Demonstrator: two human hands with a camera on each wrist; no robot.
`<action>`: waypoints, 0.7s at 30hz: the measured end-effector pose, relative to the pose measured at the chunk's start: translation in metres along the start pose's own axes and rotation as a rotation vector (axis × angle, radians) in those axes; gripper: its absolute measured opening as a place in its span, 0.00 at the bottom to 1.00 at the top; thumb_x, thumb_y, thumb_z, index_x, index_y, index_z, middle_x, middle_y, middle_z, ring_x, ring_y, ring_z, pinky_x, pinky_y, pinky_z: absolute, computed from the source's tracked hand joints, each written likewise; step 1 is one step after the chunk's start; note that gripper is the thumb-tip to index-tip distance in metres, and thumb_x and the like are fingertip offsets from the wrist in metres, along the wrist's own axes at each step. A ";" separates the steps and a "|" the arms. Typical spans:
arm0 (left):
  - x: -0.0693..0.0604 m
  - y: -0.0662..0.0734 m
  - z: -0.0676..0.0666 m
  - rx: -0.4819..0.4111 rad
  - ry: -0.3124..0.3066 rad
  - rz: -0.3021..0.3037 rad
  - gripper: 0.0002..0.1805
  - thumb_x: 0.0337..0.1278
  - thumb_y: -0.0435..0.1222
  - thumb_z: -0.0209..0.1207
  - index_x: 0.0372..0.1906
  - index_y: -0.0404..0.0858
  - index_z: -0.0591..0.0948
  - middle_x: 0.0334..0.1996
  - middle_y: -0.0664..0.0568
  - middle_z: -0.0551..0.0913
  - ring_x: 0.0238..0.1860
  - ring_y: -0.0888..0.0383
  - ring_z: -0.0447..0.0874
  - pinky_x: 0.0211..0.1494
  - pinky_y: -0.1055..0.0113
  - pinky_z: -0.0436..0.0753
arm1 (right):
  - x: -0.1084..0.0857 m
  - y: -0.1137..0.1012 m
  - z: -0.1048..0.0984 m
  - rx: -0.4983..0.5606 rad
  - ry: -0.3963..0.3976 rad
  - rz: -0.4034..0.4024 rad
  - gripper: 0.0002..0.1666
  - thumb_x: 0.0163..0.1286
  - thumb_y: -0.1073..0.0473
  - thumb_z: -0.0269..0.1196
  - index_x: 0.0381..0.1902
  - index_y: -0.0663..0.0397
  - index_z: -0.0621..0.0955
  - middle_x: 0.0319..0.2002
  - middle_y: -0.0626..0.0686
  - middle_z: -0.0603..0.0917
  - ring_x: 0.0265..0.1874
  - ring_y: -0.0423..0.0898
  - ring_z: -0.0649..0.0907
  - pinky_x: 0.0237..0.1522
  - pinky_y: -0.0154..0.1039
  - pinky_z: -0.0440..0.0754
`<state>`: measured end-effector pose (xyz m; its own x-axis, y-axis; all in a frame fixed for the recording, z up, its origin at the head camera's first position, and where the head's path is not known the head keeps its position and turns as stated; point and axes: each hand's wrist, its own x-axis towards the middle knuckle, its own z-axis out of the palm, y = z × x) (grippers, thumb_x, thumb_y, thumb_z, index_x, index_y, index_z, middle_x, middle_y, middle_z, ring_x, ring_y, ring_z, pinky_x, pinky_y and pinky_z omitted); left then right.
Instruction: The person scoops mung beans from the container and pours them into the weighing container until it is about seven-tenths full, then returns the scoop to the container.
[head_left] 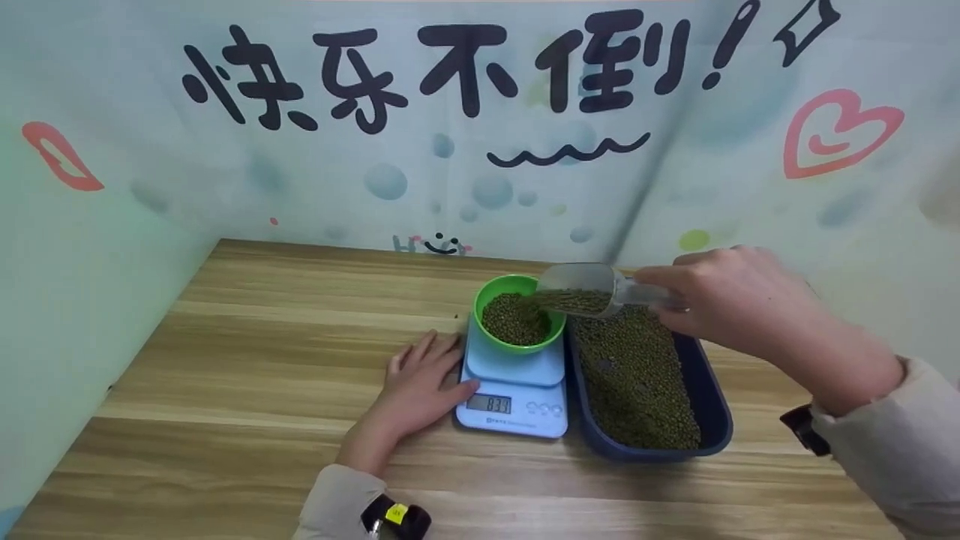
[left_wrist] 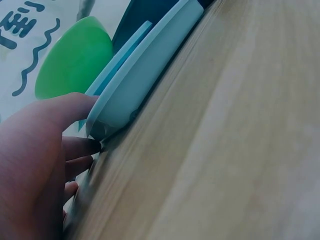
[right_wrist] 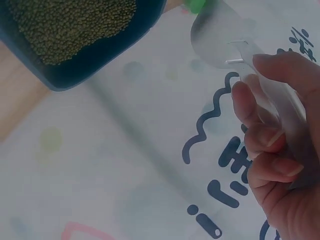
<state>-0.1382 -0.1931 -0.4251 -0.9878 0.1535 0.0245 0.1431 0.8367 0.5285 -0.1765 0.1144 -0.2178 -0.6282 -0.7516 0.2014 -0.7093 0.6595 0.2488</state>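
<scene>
My right hand (head_left: 731, 300) grips the handle of a clear plastic scoop (right_wrist: 215, 37), held tilted over a green bowl (head_left: 484, 322). Small greenish-brown beans, likely mung beans, slide from the scoop's lip onto the beans (head_left: 517, 321) in the bowl. The bowl stands on a light-blue kitchen scale (head_left: 514, 420) with digits lit on its display. My left hand (head_left: 421, 386) rests on the table at the scale's left side, fingers extended and thumb touching its edge. In the left wrist view, the thumb (left_wrist: 75, 106) lies against the scale's rim.
A dark blue tub (head_left: 720, 427) holding many beans (head_left: 637, 382) stands right beside the scale. The wooden table (head_left: 247, 360) meets a printed backdrop cloth (head_left: 300, 180) with characters and a heart behind. A stray bean (head_left: 455, 316) lies left of the bowl.
</scene>
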 end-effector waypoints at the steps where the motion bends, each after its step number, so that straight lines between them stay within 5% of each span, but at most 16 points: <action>1: 0.000 0.000 0.000 0.001 0.000 -0.001 0.35 0.53 0.63 0.44 0.65 0.52 0.62 0.68 0.57 0.53 0.68 0.52 0.37 0.64 0.51 0.35 | 0.001 -0.001 -0.001 -0.003 0.002 -0.006 0.20 0.50 0.57 0.65 0.45 0.44 0.82 0.13 0.42 0.66 0.08 0.37 0.61 0.09 0.31 0.59; 21: 0.001 -0.001 0.001 -0.021 -0.007 -0.001 0.35 0.53 0.62 0.45 0.65 0.52 0.63 0.67 0.58 0.54 0.68 0.52 0.37 0.63 0.51 0.36 | 0.010 -0.020 -0.001 -0.043 0.120 -0.079 0.21 0.49 0.60 0.65 0.44 0.47 0.82 0.17 0.48 0.74 0.08 0.40 0.62 0.08 0.30 0.58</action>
<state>-0.1397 -0.1935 -0.4264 -0.9875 0.1565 0.0183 0.1410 0.8256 0.5464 -0.1689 0.0937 -0.2201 -0.5261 -0.7993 0.2904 -0.7393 0.5986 0.3082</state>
